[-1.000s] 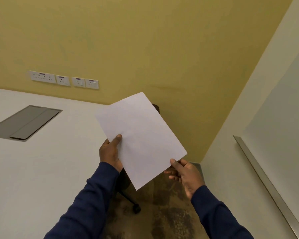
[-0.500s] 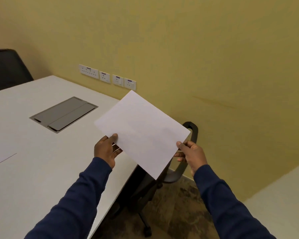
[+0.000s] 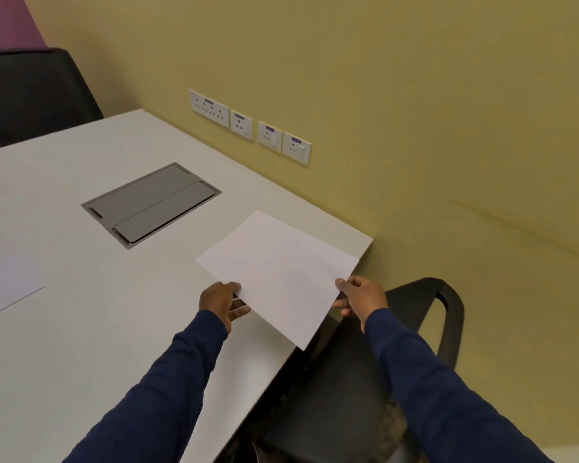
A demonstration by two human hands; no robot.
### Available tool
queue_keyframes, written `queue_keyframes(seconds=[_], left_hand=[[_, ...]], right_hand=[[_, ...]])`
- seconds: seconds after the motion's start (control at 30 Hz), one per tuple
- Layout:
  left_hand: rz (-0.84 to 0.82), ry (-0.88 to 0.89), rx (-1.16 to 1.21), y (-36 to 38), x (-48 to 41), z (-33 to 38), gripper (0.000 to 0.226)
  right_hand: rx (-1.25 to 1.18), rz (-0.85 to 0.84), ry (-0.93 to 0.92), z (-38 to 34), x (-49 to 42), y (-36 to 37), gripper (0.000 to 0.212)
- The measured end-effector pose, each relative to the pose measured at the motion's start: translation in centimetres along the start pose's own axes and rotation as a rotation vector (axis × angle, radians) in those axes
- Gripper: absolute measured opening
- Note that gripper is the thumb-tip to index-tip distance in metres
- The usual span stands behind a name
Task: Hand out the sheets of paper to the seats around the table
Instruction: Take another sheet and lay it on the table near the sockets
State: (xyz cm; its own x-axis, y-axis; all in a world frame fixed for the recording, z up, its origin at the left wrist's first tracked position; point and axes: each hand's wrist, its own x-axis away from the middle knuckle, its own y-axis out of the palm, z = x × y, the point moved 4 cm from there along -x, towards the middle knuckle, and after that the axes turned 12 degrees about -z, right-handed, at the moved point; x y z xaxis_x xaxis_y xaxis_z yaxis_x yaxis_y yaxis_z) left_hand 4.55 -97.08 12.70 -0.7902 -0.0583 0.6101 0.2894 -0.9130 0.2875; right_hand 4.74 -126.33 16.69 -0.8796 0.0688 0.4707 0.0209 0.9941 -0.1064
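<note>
At the far left, a sheet already laid down [image 3: 7,289] lies flat on the white tabletop [image 3: 81,329], cut off by the frame edge, with a dark chair back [image 3: 30,91] beyond the tabletop's far corner. Toward the middle, a grey cable hatch [image 3: 151,203] sits flush in the surface; no paper should cover it.

The left hand [image 3: 223,304] pinches the near-left edge of a blank sheet of paper [image 3: 281,275], thumb on top and fingers underneath. The sheet is held low over the corner of the tabletop, rotated so one corner overhangs the tabletop's edge toward the seat below. Whether its far part touches the surface cannot be told. The right hand [image 3: 360,294] grips the sheet's right edge the same way.

The step in hand looks like laying this sheet at the place in front of the black office chair [image 3: 425,305] tucked in at the right. To do it well, turn the sheet so its long edge runs parallel with the tabletop's edge, draw it fully onto the surface, lower the far edge first, then slide both sets of fingers out sideways so nothing curls or skids. Left overhanging, it could slip onto the seat.
</note>
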Motion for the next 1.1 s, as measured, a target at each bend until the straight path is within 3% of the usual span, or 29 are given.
queue_keyframes(seconds=[0.17,0.33,0.4,0.47,0.53,0.63,0.77,0.83,0.93,1.0,1.1], left_hand=[[0.056,-0.103,-0.091,-2.1,-7.8,-1.2,0.003],[0.121,-0.189,-0.2,-4.7,-13.2,-3.3,0.022],[0.169,-0.186,-0.278,-5.6,-14.5,-4.2,0.018],[0.258,-0.139,-0.484,-6.5,-15.0,-4.8,0.024],[0.299,-0.011,-0.859,-6.9,-15.0,-5.1,0.055],[0.124,0.067,-1.43,-6.2,-15.4,-6.9,0.103],[-0.004,-0.004,-1.656,-6.1,-16.6,-9.6,0.119],[0.01,0.016,-1.655,-6.1,-16.9,-9.9,0.118],[0.015,0.023,-1.651,-6.1,-17.1,-9.9,0.117],[0.015,0.033,-1.66,-6.1,-17.1,-9.8,0.117],[0.019,0.042,-1.682,-6.1,-17.4,-9.6,0.117]], right_hand=[[0.032,0.028,0.149,2.8,-7.7,3.0,0.022],[0.03,0.051,0.326,7.5,-12.5,5.2,0.021],[0.024,0.05,0.376,9.3,-13.8,5.9,0.014],[0.023,0.062,0.413,10.8,-14.6,6.2,0.007],[0.022,0.075,0.441,11.9,-15.2,6.4,0.007],[0.042,0.083,0.472,13.0,-15.6,6.5,0.013],[0.059,0.119,0.499,13.3,-16.0,6.5,0.014],[0.217,0.174,0.485,12.6,-15.8,6.4,0.033],[0.71,0.185,0.295,11.2,-14.9,6.9,0.058],[1.001,0.048,0.165,11.1,-14.4,8.3,0.067],[1.304,-0.194,0.123,12.2,-14.0,10.2,0.072]])
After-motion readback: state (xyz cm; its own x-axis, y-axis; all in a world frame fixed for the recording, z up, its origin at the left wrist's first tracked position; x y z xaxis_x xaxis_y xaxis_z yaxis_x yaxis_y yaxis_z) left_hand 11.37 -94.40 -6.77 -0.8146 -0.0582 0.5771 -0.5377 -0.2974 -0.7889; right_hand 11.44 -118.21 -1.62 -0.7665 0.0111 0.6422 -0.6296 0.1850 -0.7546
